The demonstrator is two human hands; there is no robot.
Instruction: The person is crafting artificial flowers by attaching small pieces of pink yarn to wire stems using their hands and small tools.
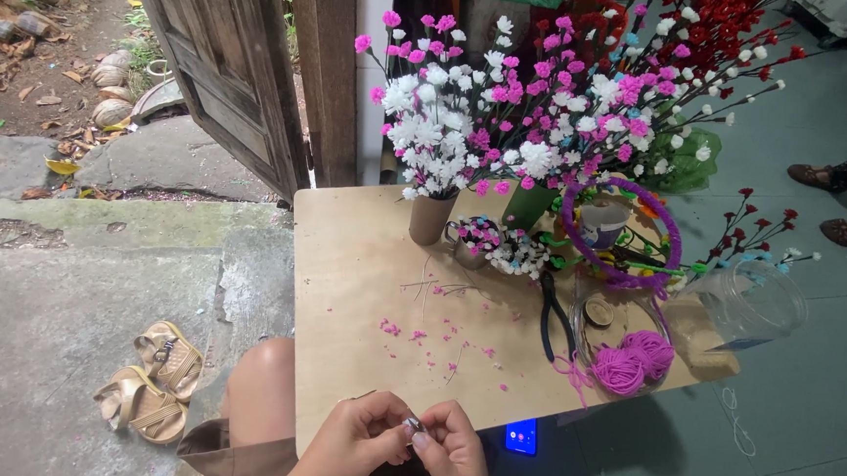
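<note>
Both hands, left hand [357, 438] and right hand [450, 450], pinch a tiny grey piece [413, 426]; its axis unclear.

Both hands meet at the bottom of the view, fingertips pressed together. The left hand [357, 442] comes in from the lower left, fingers curled inward, thumb on top. The right hand [454, 454] faces it, knuckles up, fingers bent in a pinch. Something small seems nipped between them, too tiny to identify. A bare knee shows at left.
</note>
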